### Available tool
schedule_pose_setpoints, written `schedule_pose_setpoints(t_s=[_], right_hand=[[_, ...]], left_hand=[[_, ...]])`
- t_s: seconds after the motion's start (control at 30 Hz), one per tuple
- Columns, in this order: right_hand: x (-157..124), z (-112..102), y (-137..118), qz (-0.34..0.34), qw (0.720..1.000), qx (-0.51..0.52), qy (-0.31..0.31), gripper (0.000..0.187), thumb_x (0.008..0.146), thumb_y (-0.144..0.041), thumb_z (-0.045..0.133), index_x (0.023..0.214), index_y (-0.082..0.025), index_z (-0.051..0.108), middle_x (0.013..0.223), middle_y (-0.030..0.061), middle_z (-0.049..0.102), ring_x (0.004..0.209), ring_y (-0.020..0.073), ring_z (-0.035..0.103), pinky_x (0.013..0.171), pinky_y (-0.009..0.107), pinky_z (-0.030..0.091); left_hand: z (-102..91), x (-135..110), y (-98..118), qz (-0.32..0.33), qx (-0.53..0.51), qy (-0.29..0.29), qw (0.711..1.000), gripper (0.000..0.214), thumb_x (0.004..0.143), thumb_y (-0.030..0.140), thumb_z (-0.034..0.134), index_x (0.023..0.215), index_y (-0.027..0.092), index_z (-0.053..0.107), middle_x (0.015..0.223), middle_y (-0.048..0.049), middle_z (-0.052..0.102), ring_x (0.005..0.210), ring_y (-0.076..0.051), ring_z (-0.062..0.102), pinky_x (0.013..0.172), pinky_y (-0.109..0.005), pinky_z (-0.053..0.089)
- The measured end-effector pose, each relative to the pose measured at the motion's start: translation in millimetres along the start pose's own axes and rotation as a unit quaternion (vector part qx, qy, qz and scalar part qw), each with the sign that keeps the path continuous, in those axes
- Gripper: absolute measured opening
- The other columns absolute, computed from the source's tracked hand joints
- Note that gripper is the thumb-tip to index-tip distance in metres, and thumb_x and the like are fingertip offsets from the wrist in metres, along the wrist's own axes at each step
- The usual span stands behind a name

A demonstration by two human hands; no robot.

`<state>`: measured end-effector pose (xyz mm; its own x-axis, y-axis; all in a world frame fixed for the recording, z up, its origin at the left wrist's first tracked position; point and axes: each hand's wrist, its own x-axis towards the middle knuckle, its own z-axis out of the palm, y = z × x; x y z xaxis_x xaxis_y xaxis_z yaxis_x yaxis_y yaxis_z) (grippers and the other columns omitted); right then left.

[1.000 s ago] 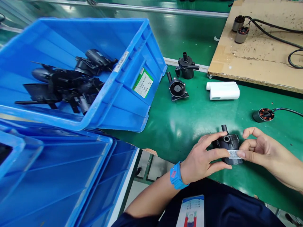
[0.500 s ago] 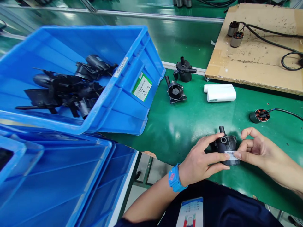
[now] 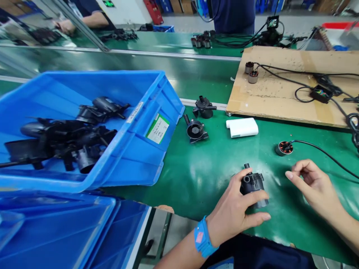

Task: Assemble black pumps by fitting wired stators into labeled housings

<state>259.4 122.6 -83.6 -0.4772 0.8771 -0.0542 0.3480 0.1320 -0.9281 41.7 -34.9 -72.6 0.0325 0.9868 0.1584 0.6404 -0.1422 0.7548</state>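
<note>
My left hand [image 3: 234, 203], with a blue wrist strap [image 3: 204, 239], is closed around a small black pump [image 3: 254, 183]. One finger lies at its top beside the upright pipe stub, another across its front. The pump rests on the green table [image 3: 207, 179], and its label is hidden. My right hand [image 3: 316, 185] hovers to the right, apart from the pump, its fingers loosely curled and thumb apart, with nothing visible in them. Beyond it sits a round motor stator [image 3: 284, 148] with copper windings and a black cable. Two similar black pump housings, one upright [image 3: 204, 107] and one tipped [image 3: 195, 130], stand farther back.
A blue bin [image 3: 168, 149] with several black pump parts stands on the left, above more blue bins [image 3: 56, 231]. A white plastic piece [image 3: 242, 127] lies near a cardboard sheet [image 3: 283, 97] carrying stators and cables. Across the bench are co-workers, including a dark-clothed torso [image 3: 235, 16].
My right hand has come off the pump's label and moved to the right. The left hand still holds the pump. The camera view has tilted up, showing more of the far bench.
</note>
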Motion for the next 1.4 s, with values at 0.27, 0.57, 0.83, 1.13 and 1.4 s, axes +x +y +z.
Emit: schedule_pose_setpoints(t_s=[0.27, 0.57, 0.83, 1.13, 1.4], right_hand=[[71.5, -10.2, 35.8, -0.119, 0.990, -0.079, 0.020, 0.085, 0.082, -0.051, 0.078, 0.152, -0.027, 0.035, 0.156, 0.0134, 0.038, 0.132, 0.0318, 0.050, 0.107, 0.051, 0.047], [38.4, 2.0, -7.9, -0.214, 0.976, -0.032, 0.015, 0.081, 0.092, -0.039, 0.071, 0.158, -0.031, 0.025, 0.123, 0.0066, 0.063, 0.112, 0.0226, 0.063, 0.103, 0.046, 0.052], [-6.9, -27.8, -77.4, -0.295, 0.951, 0.080, 0.052, 0.090, 0.084, -0.015, 0.081, 0.158, -0.028, 0.032, 0.123, 0.0065, 0.070, 0.115, 0.0220, 0.067, 0.105, 0.033, 0.055], [11.1, -21.2, -61.7, -0.261, 0.958, 0.117, 0.029, 0.091, 0.084, -0.017, 0.082, 0.158, -0.031, 0.030, 0.118, 0.0050, 0.072, 0.115, 0.0237, 0.068, 0.100, 0.035, 0.059], [22.5, -10.3, -34.0, -0.207, 0.975, -0.065, -0.037, 0.085, 0.090, -0.044, 0.077, 0.159, -0.036, 0.028, 0.125, 0.0075, 0.069, 0.121, 0.0322, 0.064, 0.103, 0.054, 0.056]], left_hand=[[3.9, 4.9, 8.9, -0.088, -0.044, 0.055, 0.994, 0.046, 0.098, 0.023, 0.053, 0.143, 0.029, 0.046, 0.169, -0.0129, -0.008, 0.154, -0.039, 0.024, 0.116, -0.057, 0.040], [-6.4, 3.0, -29.8, -0.221, -0.162, 0.208, 0.939, 0.063, 0.076, 0.045, 0.080, 0.126, 0.023, 0.049, 0.137, -0.0148, 0.054, 0.136, -0.036, 0.053, 0.109, -0.052, 0.047], [-69.4, 80.7, 15.1, -0.031, -0.171, 0.043, 0.984, 0.061, 0.067, 0.041, 0.090, 0.114, 0.022, 0.057, 0.121, -0.0106, 0.069, 0.113, -0.027, 0.068, 0.095, -0.037, 0.054], [-42.8, 122.5, 11.6, 0.086, 0.015, -0.101, 0.991, 0.109, 0.070, 0.047, 0.085, 0.158, 0.025, 0.026, 0.122, -0.0078, 0.072, 0.116, -0.031, 0.064, 0.102, -0.045, 0.040], [-16.5, 115.9, -0.7, 0.040, -0.077, -0.071, 0.994, 0.124, 0.068, 0.036, 0.083, 0.163, 0.025, 0.004, 0.131, -0.0115, 0.069, 0.126, -0.036, 0.061, 0.111, -0.053, 0.037]])
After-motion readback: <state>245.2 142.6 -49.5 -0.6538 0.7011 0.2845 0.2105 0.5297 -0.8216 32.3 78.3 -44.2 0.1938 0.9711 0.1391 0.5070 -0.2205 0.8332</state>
